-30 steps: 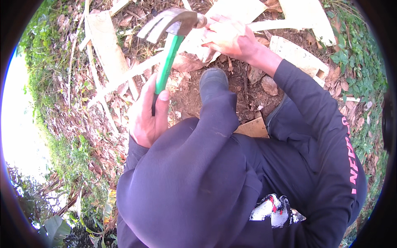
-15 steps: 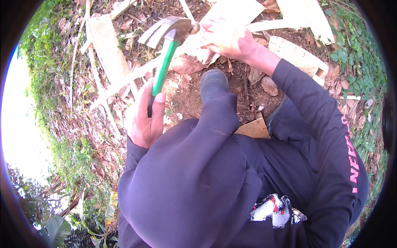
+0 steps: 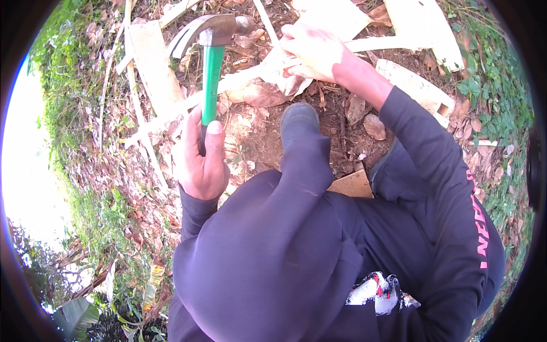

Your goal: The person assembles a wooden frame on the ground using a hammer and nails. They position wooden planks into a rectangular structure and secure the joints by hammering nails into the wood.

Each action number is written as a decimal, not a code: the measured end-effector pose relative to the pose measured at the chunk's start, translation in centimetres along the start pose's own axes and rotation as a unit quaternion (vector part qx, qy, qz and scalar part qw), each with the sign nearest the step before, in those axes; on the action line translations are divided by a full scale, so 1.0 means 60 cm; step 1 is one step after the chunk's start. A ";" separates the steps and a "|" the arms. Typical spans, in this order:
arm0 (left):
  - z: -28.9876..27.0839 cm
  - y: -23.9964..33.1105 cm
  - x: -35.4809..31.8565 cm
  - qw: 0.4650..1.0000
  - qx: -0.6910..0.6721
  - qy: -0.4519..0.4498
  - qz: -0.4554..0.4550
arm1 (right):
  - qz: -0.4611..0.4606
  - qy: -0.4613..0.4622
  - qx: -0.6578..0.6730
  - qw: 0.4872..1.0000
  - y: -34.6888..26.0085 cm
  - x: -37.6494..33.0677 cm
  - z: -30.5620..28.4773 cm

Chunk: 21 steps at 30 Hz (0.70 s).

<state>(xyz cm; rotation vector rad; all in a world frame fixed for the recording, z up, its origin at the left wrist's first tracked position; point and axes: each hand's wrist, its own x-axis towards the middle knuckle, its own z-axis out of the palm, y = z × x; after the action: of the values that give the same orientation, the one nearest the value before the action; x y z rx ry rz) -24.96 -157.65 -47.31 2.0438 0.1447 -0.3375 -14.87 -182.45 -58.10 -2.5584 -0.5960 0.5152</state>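
Note:
My left hand (image 3: 199, 159) grips the green handle of a claw hammer (image 3: 212, 62), held upright with its metal head near the top of the view. My right hand (image 3: 313, 52) is closed on a thin pale wooden strip (image 3: 239, 81) that runs across the ground from lower left to upper right. The hammer head hangs just left of that hand, above the strip. My dark shoe (image 3: 299, 122) rests on the dirt right below the strip, and my knee in dark trousers fills the middle.
Pale wooden boards (image 3: 152, 65) and offcuts (image 3: 419, 85) lie among dry leaves on bare earth. A small flat brown board (image 3: 353, 185) sits by my leg. Green weeds edge the left and right sides.
The hammer has swung more upright and its head has shifted slightly right and up. My left hand moved a little right along with it. My right hand stays on the strip.

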 end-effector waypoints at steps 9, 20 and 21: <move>0.005 -0.008 0.006 0.999 0.017 -0.047 -0.015 | -0.258 0.250 -0.004 0.933 0.094 -0.006 0.034; -0.023 0.011 0.027 0.971 0.210 -0.076 0.086 | -0.282 0.251 0.025 0.925 0.100 -0.013 0.036; -0.022 0.030 0.024 0.981 0.174 -0.051 0.069 | -0.304 0.252 0.036 0.918 0.097 -0.015 0.032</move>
<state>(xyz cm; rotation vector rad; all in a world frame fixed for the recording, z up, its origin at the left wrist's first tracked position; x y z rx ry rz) -22.90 -157.41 -45.63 2.3599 -0.1275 -0.4018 -14.66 -186.89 -62.45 -2.1356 -1.0759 -0.3226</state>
